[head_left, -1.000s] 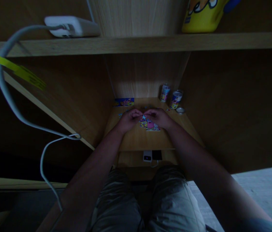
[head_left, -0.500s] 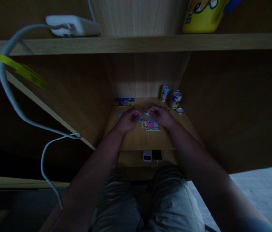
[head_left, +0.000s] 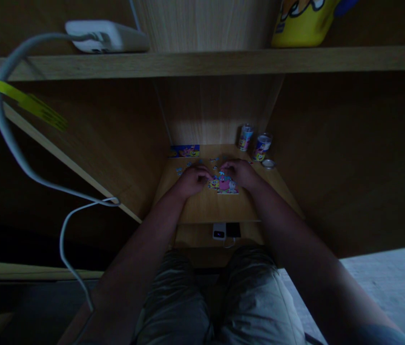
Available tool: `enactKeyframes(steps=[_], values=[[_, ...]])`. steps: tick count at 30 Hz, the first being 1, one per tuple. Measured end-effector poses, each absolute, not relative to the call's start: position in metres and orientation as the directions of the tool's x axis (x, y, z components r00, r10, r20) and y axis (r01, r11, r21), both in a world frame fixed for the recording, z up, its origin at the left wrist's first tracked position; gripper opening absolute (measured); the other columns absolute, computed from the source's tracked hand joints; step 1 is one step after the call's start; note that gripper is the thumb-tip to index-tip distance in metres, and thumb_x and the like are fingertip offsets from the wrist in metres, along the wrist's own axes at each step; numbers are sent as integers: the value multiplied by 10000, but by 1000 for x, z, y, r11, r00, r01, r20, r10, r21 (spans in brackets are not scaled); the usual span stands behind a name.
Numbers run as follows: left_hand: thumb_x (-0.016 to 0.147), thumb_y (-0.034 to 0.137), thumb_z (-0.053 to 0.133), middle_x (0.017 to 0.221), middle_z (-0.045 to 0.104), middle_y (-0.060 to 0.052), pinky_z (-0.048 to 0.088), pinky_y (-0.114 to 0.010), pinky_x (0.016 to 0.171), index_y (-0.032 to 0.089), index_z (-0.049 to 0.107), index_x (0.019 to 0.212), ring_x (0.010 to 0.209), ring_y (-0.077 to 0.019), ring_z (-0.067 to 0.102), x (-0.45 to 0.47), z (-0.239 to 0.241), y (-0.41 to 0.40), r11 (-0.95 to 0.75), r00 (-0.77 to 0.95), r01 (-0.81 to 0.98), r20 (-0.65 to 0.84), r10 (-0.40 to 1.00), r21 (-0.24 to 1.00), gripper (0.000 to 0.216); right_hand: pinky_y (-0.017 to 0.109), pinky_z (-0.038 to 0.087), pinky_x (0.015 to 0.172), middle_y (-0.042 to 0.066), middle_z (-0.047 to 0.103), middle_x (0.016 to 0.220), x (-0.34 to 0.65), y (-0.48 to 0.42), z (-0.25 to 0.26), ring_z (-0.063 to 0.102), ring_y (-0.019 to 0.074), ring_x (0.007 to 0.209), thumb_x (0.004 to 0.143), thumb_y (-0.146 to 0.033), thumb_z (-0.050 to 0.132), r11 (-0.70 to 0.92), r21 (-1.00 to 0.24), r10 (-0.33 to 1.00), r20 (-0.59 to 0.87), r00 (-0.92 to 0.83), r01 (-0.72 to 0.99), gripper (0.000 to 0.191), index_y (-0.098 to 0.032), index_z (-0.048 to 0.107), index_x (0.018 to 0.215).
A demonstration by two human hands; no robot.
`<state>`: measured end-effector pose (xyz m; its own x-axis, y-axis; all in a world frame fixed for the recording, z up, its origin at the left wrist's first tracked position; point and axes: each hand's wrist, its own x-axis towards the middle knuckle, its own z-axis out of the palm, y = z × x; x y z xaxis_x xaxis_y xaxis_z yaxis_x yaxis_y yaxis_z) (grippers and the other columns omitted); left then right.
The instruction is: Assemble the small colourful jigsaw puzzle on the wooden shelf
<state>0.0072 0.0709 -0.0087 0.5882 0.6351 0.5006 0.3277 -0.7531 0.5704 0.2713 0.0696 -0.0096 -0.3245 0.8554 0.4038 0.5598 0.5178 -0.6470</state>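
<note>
A partly joined cartoon jigsaw puzzle (head_left: 228, 186) lies flat on the wooden desk surface (head_left: 220, 208), with pink and yellow figures on it. My right hand (head_left: 240, 172) is at its upper edge, fingertips pinched on a small light-blue and pink jigsaw piece (head_left: 221, 173). This piece touches or overlaps the puzzle's top; I cannot tell which. On the left side, my left hand (head_left: 195, 180) has its fingers stretched towards the puzzle's left edge, thumb apart, with nothing visible in it. Several loose jigsaw pieces (head_left: 179, 170) are scattered behind and left of the hands.
Two cartoon-printed cans (head_left: 245, 138) stand at the back right, a round metal lid (head_left: 268, 164) beside them. A picture strip (head_left: 185, 151) is at the back left. A shelf (head_left: 202, 64) crosses overhead; a white cable (head_left: 26, 160) hangs left. Small devices (head_left: 219, 232) sit below the desk's front edge.
My right hand has brought the light-blue piece down to the puzzle's top edge. My left hand has lowered slightly, its fingers reaching closer to the puzzle's left side.
</note>
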Motion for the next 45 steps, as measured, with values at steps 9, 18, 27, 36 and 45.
enactKeyframes(steps=[9, 18, 27, 36, 45], values=[[919, 53, 673, 981, 864, -30, 640, -414, 976, 285, 888, 883, 963, -210, 805, 8, -9, 71, -750, 604, 344, 478, 637, 565, 318, 338, 587, 886, 37, 879, 972, 271, 69, -9, 807, 220, 892, 952, -252, 739, 509, -642, 861, 378, -342, 573, 132, -250, 868, 925], [927, 86, 707, 976, 867, -34, 648, -422, 988, 282, 890, 885, 958, -213, 810, 8, -11, 72, -740, 604, 353, 464, 648, 572, 271, 345, 593, 888, 45, 877, 981, 273, 72, -13, 801, 221, 898, 937, -252, 756, 502, -648, 865, 372, -338, 572, 113, -242, 868, 932], [924, 56, 672, 954, 861, -32, 641, -410, 958, 276, 890, 871, 940, -210, 806, 9, -11, 72, -748, 598, 360, 477, 644, 558, 315, 345, 585, 858, 53, 867, 971, 273, 73, -16, 789, 223, 871, 938, -263, 750, 516, -627, 856, 384, -345, 584, 119, -239, 867, 926], [900, 42, 678, 952, 853, -25, 641, -402, 948, 281, 882, 864, 933, -206, 794, 9, -8, 70, -733, 598, 351, 464, 654, 582, 316, 339, 577, 881, 51, 845, 958, 271, 71, -11, 762, 215, 879, 938, -238, 745, 511, -592, 852, 442, -279, 623, 98, -239, 834, 896], [920, 112, 626, 966, 855, -27, 621, -358, 965, 239, 853, 898, 936, -211, 776, 0, 10, 64, -507, 187, 510, 486, 854, 695, 262, 404, 547, 890, 209, 838, 1089, 290, 69, 7, 764, 326, 999, 1144, -498, 435, 92, -709, 826, 447, 345, 699, 520, -147, 817, 1110]])
